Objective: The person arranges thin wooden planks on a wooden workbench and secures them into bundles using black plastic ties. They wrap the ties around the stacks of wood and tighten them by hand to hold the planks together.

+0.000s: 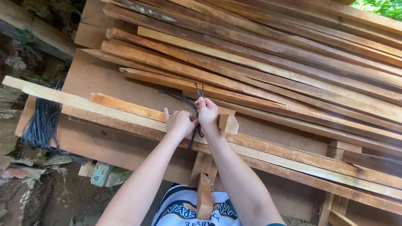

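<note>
A broad wooden bench (pixel 117 80) carries a big stack of long wooden slats (pixel 282 52) across its far side. Near the front edge lies a smaller bundle of slats (pixel 129 112). On it, at mid-bench, the left hand (pixel 179 122) and right hand (pixel 207 112) meet, each grip pinched shut on a dark cord (pixel 193 104).
</note>
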